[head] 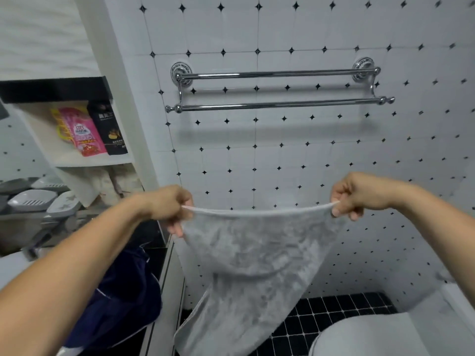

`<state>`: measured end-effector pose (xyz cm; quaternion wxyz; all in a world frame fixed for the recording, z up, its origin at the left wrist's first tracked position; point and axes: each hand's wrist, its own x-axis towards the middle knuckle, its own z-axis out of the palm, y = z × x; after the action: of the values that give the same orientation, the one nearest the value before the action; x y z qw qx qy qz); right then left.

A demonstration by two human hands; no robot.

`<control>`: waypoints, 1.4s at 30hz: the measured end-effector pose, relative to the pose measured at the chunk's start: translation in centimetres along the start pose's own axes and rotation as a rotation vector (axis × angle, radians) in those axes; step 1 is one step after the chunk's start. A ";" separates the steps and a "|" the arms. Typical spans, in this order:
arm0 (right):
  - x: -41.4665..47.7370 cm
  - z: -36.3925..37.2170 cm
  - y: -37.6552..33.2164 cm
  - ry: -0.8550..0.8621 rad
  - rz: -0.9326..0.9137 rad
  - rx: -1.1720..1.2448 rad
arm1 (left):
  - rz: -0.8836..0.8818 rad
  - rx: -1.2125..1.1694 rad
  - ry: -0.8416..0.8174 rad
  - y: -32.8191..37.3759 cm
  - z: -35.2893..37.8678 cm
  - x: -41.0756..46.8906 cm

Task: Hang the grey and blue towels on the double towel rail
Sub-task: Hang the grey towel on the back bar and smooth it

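The grey towel (254,255) hangs stretched between my two hands, its top edge pulled nearly straight and the rest trailing down toward the floor. My left hand (172,205) pinches the top left corner and my right hand (357,195) pinches the top right corner. The chrome double towel rail (277,89) is fixed to the tiled wall above the towel, with both bars bare. The dark blue towel (120,299) lies crumpled on the black counter edge below my left forearm, partly hidden by it.
A white shelf unit (90,160) at the left holds a pink packet and a black box. Grey soap dishes (33,199) sit at far left. A white toilet (372,335) stands at lower right on black floor tiles (334,312).
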<state>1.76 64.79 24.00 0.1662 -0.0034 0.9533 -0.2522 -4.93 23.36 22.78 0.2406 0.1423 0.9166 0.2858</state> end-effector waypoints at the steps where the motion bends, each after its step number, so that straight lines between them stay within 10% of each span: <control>1: 0.2 0.0 -0.2 0.089 -0.059 0.078 | 0.044 -0.111 0.113 0.1 -0.3 0.5; 3: 0.5 -0.5 -0.4 0.293 -0.194 0.472 | 0.174 -0.556 0.408 0.4 -2.1 1.1; 6: 1.3 -0.6 0.1 0.376 -0.245 0.659 | 0.326 -0.965 0.339 0.2 -4.0 1.5; 10: 1.5 0.1 0.0 0.226 -0.105 0.058 | 0.142 -0.224 0.140 -0.8 -2.9 1.1; 14: 1.1 -2.3 -0.6 0.381 -0.378 0.814 | 0.324 -0.817 0.407 -0.5 -4.7 1.0; 19: 1.7 -1.3 -0.7 0.256 -0.058 -0.076 | 0.178 -0.128 0.314 -0.3 -2.5 1.2; 24: 0.6 -3.8 -0.8 0.372 -0.311 0.656 | 0.324 -0.508 0.607 -0.7 -3.3 1.7; 28: 1.0 -2.7 -0.8 0.252 -0.105 0.116 | 0.253 -0.076 0.591 0.0 -3.2 1.9; 33: 0.7 -5.2 -0.4 0.371 -0.300 0.582 | 0.313 -0.513 0.756 1.6 -4.1 1.8; 37: 2.4 -4.6 0.7 0.313 -0.137 0.204 | 0.261 -0.326 0.647 2.8 -3.5 2.3; 42: 3.2 -5.4 1.9 0.359 -0.203 0.386 | 0.246 -0.431 0.796 3.7 -3.7 3.2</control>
<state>-2.87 68.76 26.53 -0.0339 -0.0225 0.8966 -0.4410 -9.13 25.88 26.45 -0.1415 0.0758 0.8337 0.5284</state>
